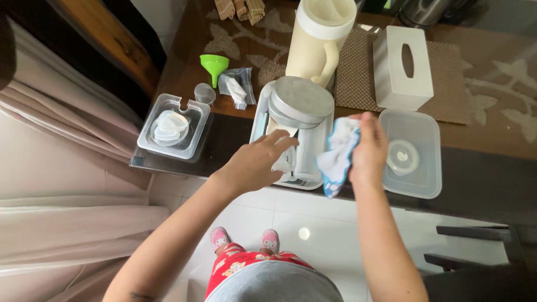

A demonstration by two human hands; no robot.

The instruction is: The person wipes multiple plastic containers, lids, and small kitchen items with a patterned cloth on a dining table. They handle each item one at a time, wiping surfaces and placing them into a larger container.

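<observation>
From my remote seat, open floor lies below the table edge [168, 168], while on top the white appliance [296, 134] is hemmed by a clear lidded tray [173, 127] well to its left, a clear container [411, 151] just right, and the cream jug [320, 39] and tissue box [401, 67] behind.

A white-and-blue cloth [338, 154] hangs bunched in my grip. The white appliance [295, 134], metal-lidded, stands upright at the table's near edge.

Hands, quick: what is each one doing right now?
Left hand: open, fingers reaching onto the white machine, holding nothing I can see.
Right hand: closed, holding a blue and white cloth.
</observation>
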